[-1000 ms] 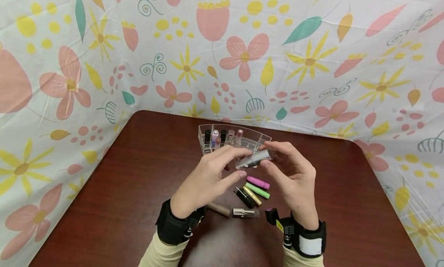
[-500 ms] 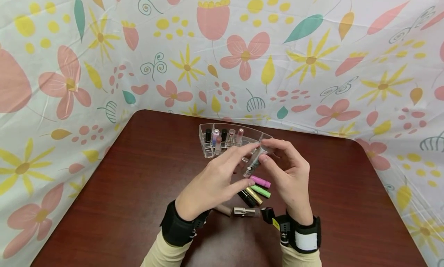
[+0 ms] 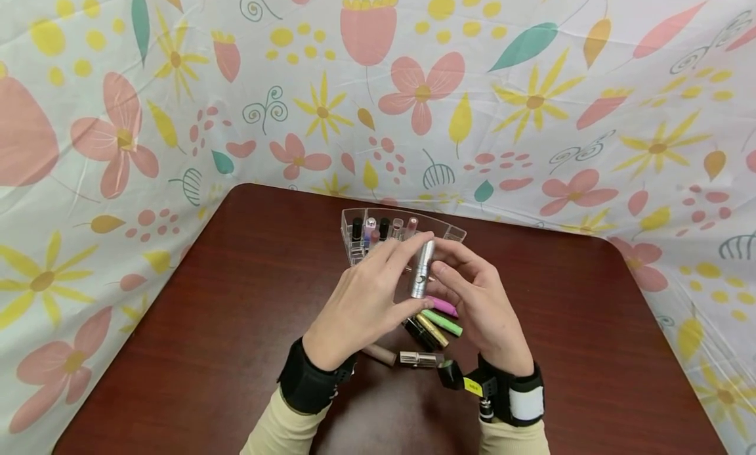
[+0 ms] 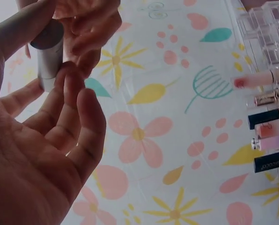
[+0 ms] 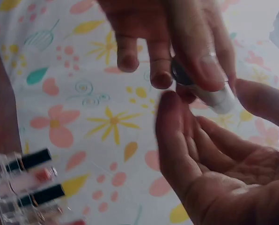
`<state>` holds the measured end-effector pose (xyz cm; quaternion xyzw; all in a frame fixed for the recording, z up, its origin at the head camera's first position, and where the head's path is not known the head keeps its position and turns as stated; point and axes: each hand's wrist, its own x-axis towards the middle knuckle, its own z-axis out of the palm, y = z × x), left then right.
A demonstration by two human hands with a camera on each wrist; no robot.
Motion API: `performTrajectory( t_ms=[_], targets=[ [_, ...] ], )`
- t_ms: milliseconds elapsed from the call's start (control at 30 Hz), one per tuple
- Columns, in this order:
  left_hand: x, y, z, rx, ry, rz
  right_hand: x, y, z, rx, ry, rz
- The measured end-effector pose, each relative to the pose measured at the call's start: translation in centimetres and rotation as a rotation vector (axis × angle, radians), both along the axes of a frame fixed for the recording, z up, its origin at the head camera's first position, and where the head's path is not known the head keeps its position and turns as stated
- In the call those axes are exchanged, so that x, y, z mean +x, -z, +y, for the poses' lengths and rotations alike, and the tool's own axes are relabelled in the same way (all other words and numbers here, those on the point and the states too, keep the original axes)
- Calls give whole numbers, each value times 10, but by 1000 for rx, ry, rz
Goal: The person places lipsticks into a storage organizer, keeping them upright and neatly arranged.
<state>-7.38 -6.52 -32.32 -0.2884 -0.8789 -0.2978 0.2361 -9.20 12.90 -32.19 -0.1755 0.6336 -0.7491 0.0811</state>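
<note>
My left hand pinches a silver lipstick tube end to end, thumb at one end and index fingertip at the other. A small dark mark shows on its side. My right hand is cupped loosely beside it, thumb close to the tube's edge and other fingers partly hidden behind. In the left wrist view, the tube shows a dark end under my left thumb. In the right wrist view, my left fingers partly cover the tube, above my right hand.
Behind the hands stands a clear acrylic organizer with several lipsticks. On the brown table lie a pink tube, a green tube, a gold tube, a black tube, a silver-capped lipstick and a taupe tube.
The silver tube has turned from nearly sideways to nearly upright in the head view and shifted slightly left. My right hand has moved left with it; its grip on the tube's end has loosened.
</note>
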Motion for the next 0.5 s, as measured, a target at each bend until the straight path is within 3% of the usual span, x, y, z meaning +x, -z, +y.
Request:
performTrajectory(
  t_ms=[167, 267, 500],
  targets=[
    [-4, 1, -1, 15, -6, -6, -4, 3, 1, -45, -106, -72],
    [-6, 1, -1, 24, 16, -1, -5, 5, 1, -53, -106, -88],
    [-10, 3, -4, -30, 88, 97, -5, 7, 1, -36, -81, -93]
  ],
)
